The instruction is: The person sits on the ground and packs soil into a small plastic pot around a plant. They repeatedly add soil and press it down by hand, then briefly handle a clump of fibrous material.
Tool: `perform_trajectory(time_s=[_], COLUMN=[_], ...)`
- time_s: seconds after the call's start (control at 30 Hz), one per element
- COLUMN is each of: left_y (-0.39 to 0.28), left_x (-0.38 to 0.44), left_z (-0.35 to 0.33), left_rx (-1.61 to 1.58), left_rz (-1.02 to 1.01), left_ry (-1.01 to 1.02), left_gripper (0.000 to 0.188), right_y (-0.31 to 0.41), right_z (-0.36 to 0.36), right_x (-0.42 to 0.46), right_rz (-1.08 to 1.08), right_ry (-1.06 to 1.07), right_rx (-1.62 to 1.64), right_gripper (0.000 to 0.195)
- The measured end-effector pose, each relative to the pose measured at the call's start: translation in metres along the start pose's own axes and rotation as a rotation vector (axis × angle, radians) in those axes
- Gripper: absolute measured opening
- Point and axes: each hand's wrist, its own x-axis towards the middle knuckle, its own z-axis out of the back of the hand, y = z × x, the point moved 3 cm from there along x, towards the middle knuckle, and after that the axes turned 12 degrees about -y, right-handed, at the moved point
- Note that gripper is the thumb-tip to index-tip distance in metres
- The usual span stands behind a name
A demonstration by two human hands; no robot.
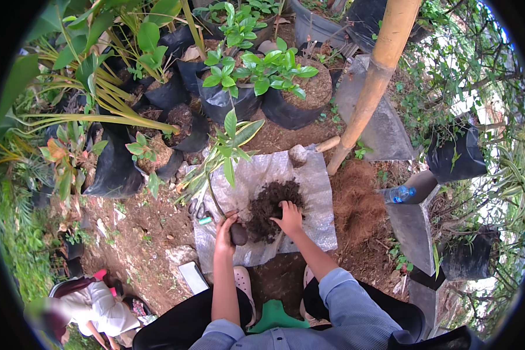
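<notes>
My left hand [225,234] is closed around the lower stem of a leafy plant cutting [229,153], just above a dark, rounded ball [239,234] at its base. The cutting leans up and away over the sheet. My right hand [288,216] rests on a heap of dark soil [267,197], fingers spread; whether it pinches any soil cannot be told. Under the soil lies a pale woven plastic sheet [319,192]. Scissors [197,208] and a small green roll [204,220] lie at its left edge. A stone-like lump [297,154] sits near its top beside a tool's wooden handle [328,144].
Plants in black bags [232,103] line the far side. A bamboo pole [372,83] slants down to the sheet's upper right corner. Brown fibre [358,201] and a plastic bottle [400,194] lie right. Another person [100,306] is at lower left, near a white-faced flat object [193,278].
</notes>
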Motion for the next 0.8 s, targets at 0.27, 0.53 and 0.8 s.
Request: perform_trajectory(time_s=[0.27, 0.53, 0.8], left_y=[-0.012, -0.03, -0.058], left_x=[-0.032, -0.075, -0.145], left_z=[-0.022, -0.044, -0.07], left_rx=[-0.093, -0.192, -0.191], left_rz=[-0.024, -0.032, -0.053], left_ry=[0.011, 0.045, 0.077], left_gripper=[0.022, 0.023, 0.016], right_y=[-0.039, -0.027, 0.015], right_z=[-0.024, 0.029, 0.093], right_x=[-0.005, -0.01, -0.011], right_rz=[-0.139, -0.849, -0.603], right_ry=[-0.177, 0.285, 0.271], right_rx=[0.532, 1.429, 1.674], right_gripper=[0.027, 0.025, 0.032])
